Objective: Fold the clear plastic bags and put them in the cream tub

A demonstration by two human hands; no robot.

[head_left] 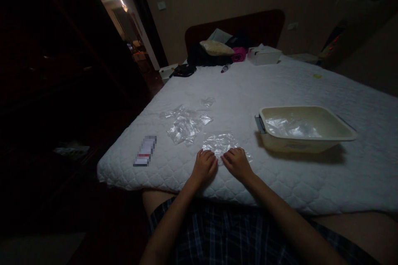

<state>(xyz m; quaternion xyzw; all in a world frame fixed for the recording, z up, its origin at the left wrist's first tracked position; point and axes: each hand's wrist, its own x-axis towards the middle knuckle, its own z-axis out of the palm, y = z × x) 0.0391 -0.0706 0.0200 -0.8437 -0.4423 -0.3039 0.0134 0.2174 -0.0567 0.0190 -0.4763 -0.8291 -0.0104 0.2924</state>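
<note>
So, clear plastic (pixel 220 140) at the fingers (pixel 232 153), more inside the cream basin (pixel 280 144).

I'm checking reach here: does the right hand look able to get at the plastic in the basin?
Likely yes: the plastic lies in an open-topped basin near the right hand; only the rim seems in the way.

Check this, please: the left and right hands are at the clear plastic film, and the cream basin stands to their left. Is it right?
Not quite: in the head view, the cream basin stands to the right of the left hand and right hand. Both are indeed at the clear plastic film.
</note>
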